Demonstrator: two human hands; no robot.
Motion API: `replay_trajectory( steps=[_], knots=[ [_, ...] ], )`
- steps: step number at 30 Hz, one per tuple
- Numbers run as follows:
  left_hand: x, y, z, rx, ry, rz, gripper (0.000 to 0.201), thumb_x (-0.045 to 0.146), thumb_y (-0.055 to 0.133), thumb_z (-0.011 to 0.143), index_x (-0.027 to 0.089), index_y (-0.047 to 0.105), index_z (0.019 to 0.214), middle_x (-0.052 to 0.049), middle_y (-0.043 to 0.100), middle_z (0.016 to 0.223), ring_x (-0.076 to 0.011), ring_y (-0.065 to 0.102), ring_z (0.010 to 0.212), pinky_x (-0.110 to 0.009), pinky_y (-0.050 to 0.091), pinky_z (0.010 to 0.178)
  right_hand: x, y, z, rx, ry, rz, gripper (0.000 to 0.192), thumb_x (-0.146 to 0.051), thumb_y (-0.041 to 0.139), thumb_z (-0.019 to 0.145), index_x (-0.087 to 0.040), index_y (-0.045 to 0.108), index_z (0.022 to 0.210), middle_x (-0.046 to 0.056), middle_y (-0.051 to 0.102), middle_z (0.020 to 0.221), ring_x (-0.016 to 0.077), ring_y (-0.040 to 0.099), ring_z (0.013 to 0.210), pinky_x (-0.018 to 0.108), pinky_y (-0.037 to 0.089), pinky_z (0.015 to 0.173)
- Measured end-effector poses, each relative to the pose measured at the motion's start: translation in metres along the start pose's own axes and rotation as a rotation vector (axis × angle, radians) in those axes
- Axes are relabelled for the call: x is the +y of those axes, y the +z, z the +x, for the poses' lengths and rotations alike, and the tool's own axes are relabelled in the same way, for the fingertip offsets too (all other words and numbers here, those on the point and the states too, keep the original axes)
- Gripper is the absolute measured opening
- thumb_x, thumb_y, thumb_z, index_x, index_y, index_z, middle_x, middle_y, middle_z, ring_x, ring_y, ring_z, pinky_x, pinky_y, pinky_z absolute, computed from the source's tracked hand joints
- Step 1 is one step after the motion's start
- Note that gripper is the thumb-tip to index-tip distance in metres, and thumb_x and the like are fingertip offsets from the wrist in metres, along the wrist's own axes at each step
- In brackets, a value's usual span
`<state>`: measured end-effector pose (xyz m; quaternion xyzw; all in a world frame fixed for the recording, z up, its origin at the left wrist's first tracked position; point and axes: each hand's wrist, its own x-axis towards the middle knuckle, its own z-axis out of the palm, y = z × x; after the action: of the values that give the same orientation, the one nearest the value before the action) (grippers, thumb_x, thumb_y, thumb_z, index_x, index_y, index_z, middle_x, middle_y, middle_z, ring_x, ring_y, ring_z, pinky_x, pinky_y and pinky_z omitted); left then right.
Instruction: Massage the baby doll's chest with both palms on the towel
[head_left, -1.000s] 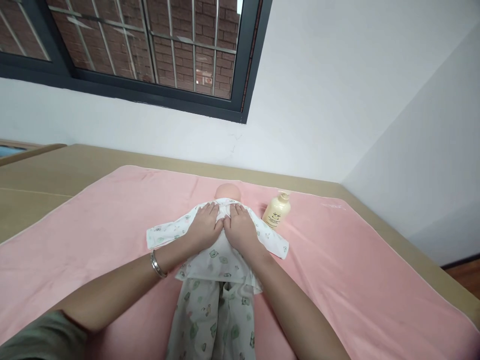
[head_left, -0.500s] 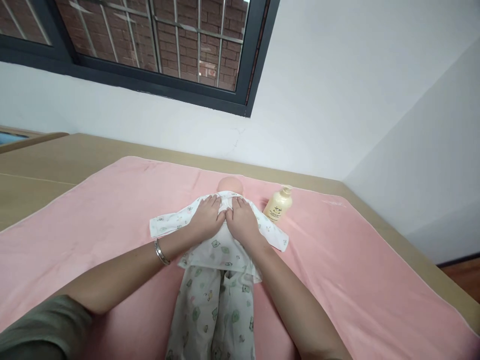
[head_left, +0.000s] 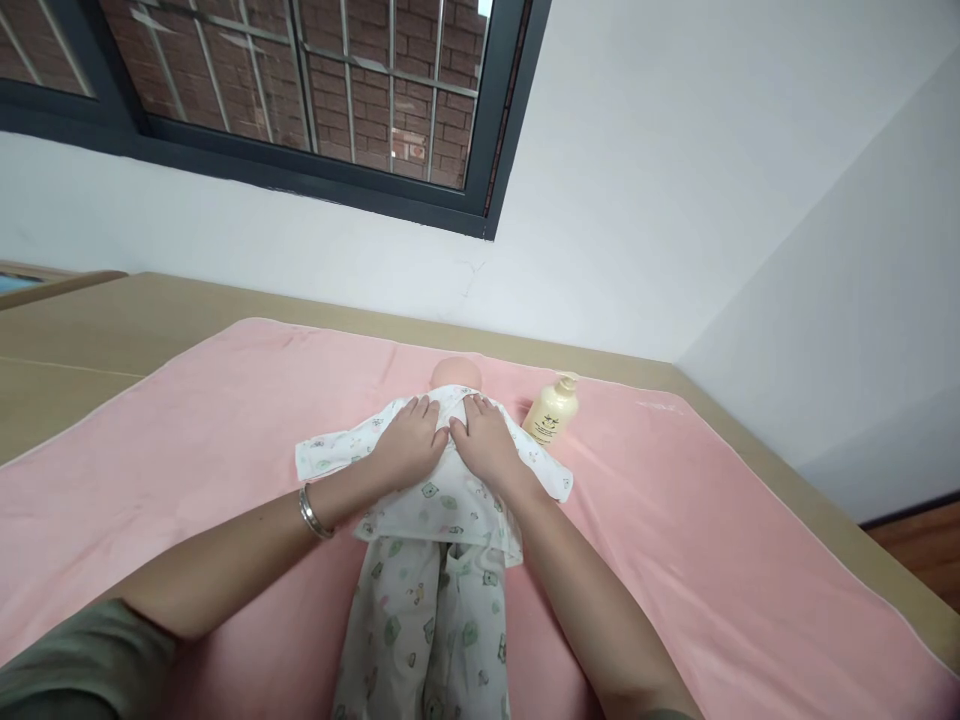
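A baby doll (head_left: 454,372) lies on its back on a pink blanket (head_left: 225,420), head towards the wall. It wears a white printed top (head_left: 435,500) and matching trousers (head_left: 427,630). My left hand (head_left: 409,445) rests flat on the left side of the doll's chest. Touching it thumb to thumb, my right hand (head_left: 487,442) lies flat on the right side of the chest. Both palms press on the top; neither hand grips anything. A silver bangle (head_left: 313,512) sits on my left wrist.
A cream pump bottle (head_left: 551,412) lies on the blanket just right of the doll's head. The blanket covers a tan bed or platform (head_left: 90,330) that meets the white wall. A barred window (head_left: 300,90) is above, wooden floor (head_left: 915,545) at the right.
Both hands stay flat on the doll's chest, fingers spread slightly more. The view has shifted a little; the doll and bottle have not moved.
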<state>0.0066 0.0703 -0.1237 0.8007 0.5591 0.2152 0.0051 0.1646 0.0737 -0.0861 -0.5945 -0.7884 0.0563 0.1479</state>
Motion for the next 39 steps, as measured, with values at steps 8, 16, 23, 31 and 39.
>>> replay_trajectory(
  steps=[8, 16, 23, 31, 39],
  knots=[
    [-0.013, -0.006, 0.015, 0.002, -0.002, -0.157, 0.053, 0.035, 0.033, 0.1, 0.007, 0.059, 0.136, -0.019, 0.064, 0.143, -0.0305, 0.058, 0.134, -0.047, 0.043, 0.116, -0.029, 0.0, -0.022, 0.034, -0.049, -0.176, 0.047, -0.02, 0.036, 0.105, 0.001, 0.057, 0.141, 0.025, 0.057, 0.144, 0.0329, 0.049, 0.14, 0.045, 0.034, 0.12],
    [-0.001, 0.005, -0.001, 0.073, 0.001, 0.02, 0.051, 0.034, 0.033, 0.102, 0.006, 0.056, 0.138, -0.022, 0.062, 0.143, -0.0346, 0.053, 0.139, -0.052, 0.04, 0.118, -0.007, -0.013, -0.006, -0.07, 0.015, -0.018, 0.05, -0.034, 0.035, 0.108, -0.002, 0.06, 0.137, 0.024, 0.056, 0.146, 0.0308, 0.049, 0.141, 0.04, 0.039, 0.115],
    [0.01, 0.003, -0.009, 0.047, 0.012, -0.005, 0.054, 0.029, 0.033, 0.1, 0.0, 0.054, 0.14, -0.026, 0.055, 0.15, -0.0366, 0.047, 0.144, -0.054, 0.036, 0.121, 0.001, -0.007, 0.001, -0.038, 0.07, -0.053, 0.058, -0.04, 0.033, 0.11, 0.003, 0.054, 0.143, 0.026, 0.051, 0.15, 0.0317, 0.045, 0.144, 0.043, 0.03, 0.121],
    [-0.005, -0.012, 0.018, -0.046, -0.066, -0.122, 0.055, 0.038, 0.027, 0.103, 0.005, 0.064, 0.127, -0.022, 0.068, 0.134, -0.0315, 0.06, 0.13, -0.046, 0.045, 0.113, -0.031, -0.018, -0.026, -0.058, -0.016, -0.2, 0.049, -0.03, 0.039, 0.107, 0.005, 0.065, 0.128, 0.03, 0.062, 0.134, 0.0355, 0.054, 0.136, 0.047, 0.036, 0.116],
    [0.017, -0.002, -0.012, 0.057, -0.043, 0.187, 0.059, 0.035, 0.03, 0.103, -0.005, 0.054, 0.138, -0.031, 0.059, 0.142, -0.0389, 0.054, 0.136, -0.051, 0.044, 0.112, 0.0, -0.022, -0.002, -0.083, 0.029, -0.082, 0.047, -0.033, 0.032, 0.11, -0.007, 0.071, 0.12, 0.019, 0.066, 0.135, 0.0292, 0.059, 0.129, 0.037, 0.043, 0.108]
  ],
)
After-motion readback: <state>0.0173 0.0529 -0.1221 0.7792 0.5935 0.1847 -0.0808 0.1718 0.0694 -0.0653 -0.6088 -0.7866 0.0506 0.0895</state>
